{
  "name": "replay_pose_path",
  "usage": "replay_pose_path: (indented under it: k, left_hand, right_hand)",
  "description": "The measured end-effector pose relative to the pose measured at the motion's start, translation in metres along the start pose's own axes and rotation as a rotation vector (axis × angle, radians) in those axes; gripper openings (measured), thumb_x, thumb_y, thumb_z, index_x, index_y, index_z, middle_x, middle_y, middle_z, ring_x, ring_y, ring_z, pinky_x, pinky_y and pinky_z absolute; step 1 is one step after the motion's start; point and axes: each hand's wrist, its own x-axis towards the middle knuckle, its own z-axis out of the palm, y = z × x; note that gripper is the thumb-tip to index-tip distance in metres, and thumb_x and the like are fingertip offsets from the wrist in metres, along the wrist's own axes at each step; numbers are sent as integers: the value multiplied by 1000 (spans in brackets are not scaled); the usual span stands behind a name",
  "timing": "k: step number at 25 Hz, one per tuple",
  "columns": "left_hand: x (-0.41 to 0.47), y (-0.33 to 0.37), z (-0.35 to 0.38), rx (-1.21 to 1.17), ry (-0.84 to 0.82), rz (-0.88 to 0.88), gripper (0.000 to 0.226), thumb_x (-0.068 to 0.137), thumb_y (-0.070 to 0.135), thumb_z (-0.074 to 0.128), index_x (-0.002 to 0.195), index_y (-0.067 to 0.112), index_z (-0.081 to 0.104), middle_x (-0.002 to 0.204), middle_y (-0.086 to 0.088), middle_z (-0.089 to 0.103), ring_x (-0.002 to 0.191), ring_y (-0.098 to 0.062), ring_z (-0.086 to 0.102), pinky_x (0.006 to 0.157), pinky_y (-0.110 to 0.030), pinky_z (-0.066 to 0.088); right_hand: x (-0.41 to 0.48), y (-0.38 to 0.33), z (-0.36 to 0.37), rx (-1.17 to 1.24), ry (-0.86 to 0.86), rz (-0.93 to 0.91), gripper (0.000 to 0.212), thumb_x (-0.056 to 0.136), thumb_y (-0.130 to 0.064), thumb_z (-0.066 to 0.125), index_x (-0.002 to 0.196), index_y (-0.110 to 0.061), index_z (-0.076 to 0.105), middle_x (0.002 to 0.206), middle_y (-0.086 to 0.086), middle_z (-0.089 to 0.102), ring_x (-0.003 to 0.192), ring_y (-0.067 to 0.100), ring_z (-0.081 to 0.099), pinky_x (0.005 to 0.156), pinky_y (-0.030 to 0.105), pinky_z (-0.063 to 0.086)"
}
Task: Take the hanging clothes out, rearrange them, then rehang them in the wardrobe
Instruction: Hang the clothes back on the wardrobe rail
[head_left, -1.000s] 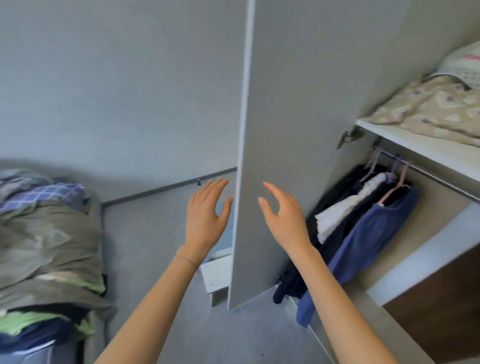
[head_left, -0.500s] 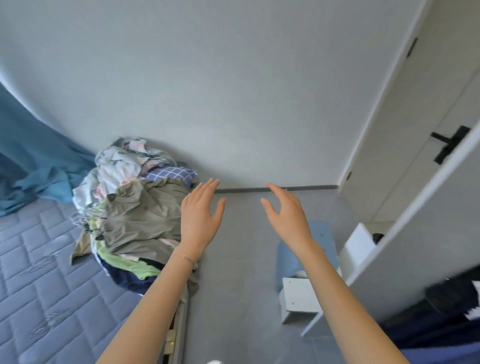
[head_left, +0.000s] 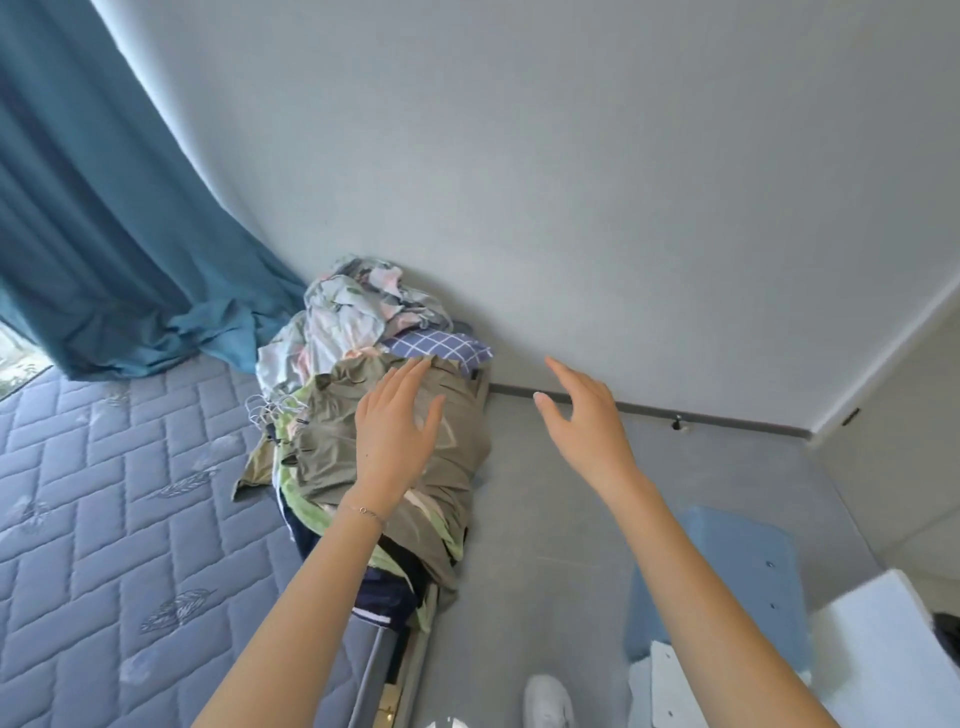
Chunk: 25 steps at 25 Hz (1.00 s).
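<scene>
A heap of clothes (head_left: 332, 447) lies on the right edge of a quilted blue mattress (head_left: 104, 509). An olive-green garment tops the heap, with a checked blue piece (head_left: 441, 349) and pale floral fabric (head_left: 348, 312) behind it. White hangers (head_left: 262, 410) stick out on the heap's left side. My left hand (head_left: 397, 431) hovers over the olive garment with fingers straight, holding nothing. My right hand (head_left: 584, 418) is raised over the grey floor to the right of the heap, fingers spread and empty. The wardrobe is out of sight.
A teal curtain (head_left: 104, 234) hangs at the left behind the mattress. A blue stool (head_left: 727, 571) and a white box (head_left: 883, 649) stand on the floor at lower right. A white shoe (head_left: 545, 699) shows at the bottom edge.
The view has swung left from the wardrobe and its hanging clothes to the bed. Both hands stayed raised and empty, and the left one now sits over the clothes heap.
</scene>
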Motion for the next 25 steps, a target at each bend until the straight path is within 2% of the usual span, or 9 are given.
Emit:
replay_pose_path:
  k: [4,11,16,25]
  left_hand:
    - [56,-19,31,48,69,-109,47,97,38,52,142,24,48,145,2,50,138,-20,41,111,-50,33]
    - [128,-50,72,136,203,-329,47,95,34,57,140,23,48,145,0,50,136,-22,43,110,-51,35]
    - [168,-92,77,205,273,-451,48,96,36,55,141,23,49,146,2,49,138,-21,40,111,-46,32]
    - [263,-201,82,277,397,-600,46,96,30,57,140,21,50,144,-2,51,136,-26,44,107,-50,38]
  right_hand:
    - [83,12,19,8,-72,-131,47,97,-26,55,143,-19,45,141,0,51,131,22,40,106,26,27]
    - [221,37,59,16,-288,-310,48,96,-29,55,142,-19,47,139,-1,53,130,22,42,109,33,31]
    - [301,19,104,54,-405,-416,47,97,-27,53,143,-20,45,143,-1,49,134,19,38,113,34,28]
    - [433,-27,226,73,-541,-587,47,96,-25,54,142,-19,46,140,0,51,131,20,40,111,32,29]
